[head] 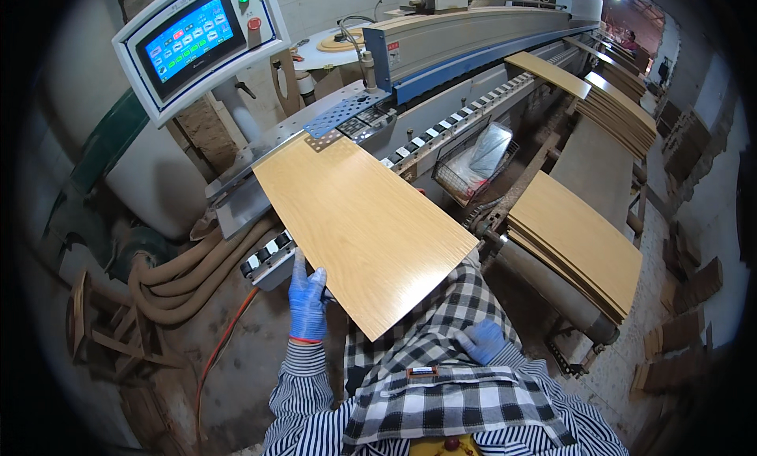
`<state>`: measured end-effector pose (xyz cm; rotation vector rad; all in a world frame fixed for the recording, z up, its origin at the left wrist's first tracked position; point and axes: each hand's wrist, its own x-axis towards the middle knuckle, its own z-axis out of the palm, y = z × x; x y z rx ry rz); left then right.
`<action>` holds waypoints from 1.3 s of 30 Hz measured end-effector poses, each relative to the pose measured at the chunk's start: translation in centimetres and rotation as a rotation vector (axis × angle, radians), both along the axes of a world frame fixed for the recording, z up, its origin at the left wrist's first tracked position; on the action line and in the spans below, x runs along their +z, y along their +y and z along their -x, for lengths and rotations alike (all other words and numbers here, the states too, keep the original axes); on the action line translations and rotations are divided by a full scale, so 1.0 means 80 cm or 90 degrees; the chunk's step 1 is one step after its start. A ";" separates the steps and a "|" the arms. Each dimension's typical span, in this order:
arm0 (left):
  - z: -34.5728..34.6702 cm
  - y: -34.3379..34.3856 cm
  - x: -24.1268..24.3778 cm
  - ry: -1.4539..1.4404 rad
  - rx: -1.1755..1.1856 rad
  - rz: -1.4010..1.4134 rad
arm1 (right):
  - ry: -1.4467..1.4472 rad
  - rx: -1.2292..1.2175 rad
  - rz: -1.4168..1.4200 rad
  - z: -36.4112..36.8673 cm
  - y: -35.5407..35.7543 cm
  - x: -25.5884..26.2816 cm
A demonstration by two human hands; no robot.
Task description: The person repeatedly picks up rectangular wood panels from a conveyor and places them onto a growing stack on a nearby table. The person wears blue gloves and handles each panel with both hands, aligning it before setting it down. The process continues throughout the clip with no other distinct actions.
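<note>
A large wood-grain panel [361, 225] lies tilted across the infeed end of an edge banding machine [467, 53], its far end by a perforated blue plate [343, 113]. My left hand [307, 305], in a blue glove with a red cuff edge, holds the panel's left edge, thumb and fingers along it. My right hand [484, 341], also gloved, is lower right of the panel, against my checked apron [449, 403]. It is blurred, and nothing shows in it. The panel's near corner overhangs the apron.
A control screen [189, 42] stands at upper left. A track of black-and-white pads [437, 133] runs along the machine beside a wire basket [476, 166]. Stacked panels [576, 237] lie on a roller conveyor [550, 290] at right. Hoses [177, 284] curl at left. A person [630, 39] is far back.
</note>
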<state>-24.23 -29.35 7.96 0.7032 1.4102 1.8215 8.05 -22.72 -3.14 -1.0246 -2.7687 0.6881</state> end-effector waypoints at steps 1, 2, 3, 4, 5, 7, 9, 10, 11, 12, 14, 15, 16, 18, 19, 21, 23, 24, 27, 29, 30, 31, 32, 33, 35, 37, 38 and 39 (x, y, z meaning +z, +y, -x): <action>-0.001 0.001 0.000 0.002 -0.001 -0.003 | 0.033 -0.021 0.013 -0.001 0.000 -0.002; -0.002 0.002 -0.001 0.003 -0.003 -0.005 | 0.067 -0.043 0.027 0.001 0.000 -0.001; -0.002 0.004 -0.001 0.006 -0.006 -0.008 | 0.102 -0.066 0.040 0.003 0.000 0.001; -0.002 0.007 -0.002 0.006 -0.015 -0.010 | 0.138 -0.076 0.075 0.002 0.002 -0.005; -0.001 0.011 -0.004 0.006 -0.024 -0.012 | 0.126 -0.072 0.064 0.001 0.001 -0.005; -0.004 0.018 -0.005 0.003 -0.034 -0.020 | 0.102 -0.062 0.040 0.001 0.002 -0.003; -0.013 0.030 -0.002 -0.003 -0.037 -0.030 | 0.103 -0.054 0.037 0.000 0.003 -0.001; -0.016 0.034 0.000 0.008 -0.044 -0.033 | 0.104 -0.048 0.038 0.000 0.003 -0.001; -0.019 0.040 -0.001 0.004 -0.031 -0.036 | 0.112 -0.049 0.035 0.000 0.003 -0.002; -0.022 0.048 -0.003 0.001 -0.018 -0.038 | 0.119 -0.052 0.032 0.000 0.003 -0.003; -0.036 0.062 0.002 -0.020 -0.015 -0.031 | 0.123 -0.056 0.031 -0.002 0.003 -0.004; -0.037 0.068 0.002 -0.017 -0.029 -0.046 | 0.123 -0.051 0.033 -0.002 0.004 -0.002; -0.036 0.075 -0.003 -0.014 -0.042 -0.059 | 0.123 -0.046 0.035 -0.003 0.004 0.000; -0.037 0.091 -0.015 -0.015 -0.057 -0.056 | 0.134 -0.047 0.058 -0.004 0.005 -0.003; -0.040 0.098 -0.017 -0.011 -0.050 -0.064 | 0.139 -0.048 0.069 -0.005 0.006 -0.006; -0.054 0.121 -0.014 -0.003 -0.037 -0.079 | 0.197 -0.065 0.080 -0.008 0.006 -0.014; -0.058 0.140 -0.022 -0.020 -0.083 -0.079 | 0.241 -0.111 0.103 -0.012 0.006 -0.014; -0.062 0.150 -0.024 -0.016 -0.079 -0.089 | 0.256 -0.146 0.123 -0.016 0.005 -0.006; -0.080 0.180 -0.022 -0.007 -0.074 -0.082 | 0.359 -0.302 0.188 -0.035 0.003 -0.001; -0.089 0.203 -0.022 -0.002 -0.069 -0.078 | 0.451 -0.451 0.327 -0.058 0.008 0.003; -0.091 0.217 -0.026 0.000 -0.062 -0.083 | 0.493 -0.494 0.287 -0.071 0.014 0.004; -0.095 0.228 -0.029 0.000 -0.063 -0.090 | 0.536 -0.535 0.246 -0.089 0.021 0.002; -0.099 0.240 -0.031 0.001 -0.063 -0.099 | 0.556 -0.575 0.221 -0.111 0.028 -0.002; -0.102 0.252 -0.034 -0.003 -0.066 -0.106 | 0.573 -0.618 0.193 -0.135 0.035 -0.004; -0.115 0.273 -0.032 -0.009 -0.080 -0.078 | 0.654 -0.701 0.159 -0.186 0.047 -0.001; -0.131 0.295 -0.031 -0.008 -0.102 -0.029 | 0.756 -0.775 0.049 -0.245 0.055 -0.019; -0.132 0.300 -0.027 -0.018 -0.094 -0.046 | 0.757 -0.787 0.028 -0.281 0.063 -0.025; -0.138 0.310 -0.026 -0.026 -0.095 -0.066 | 0.762 -0.803 0.001 -0.314 0.066 -0.030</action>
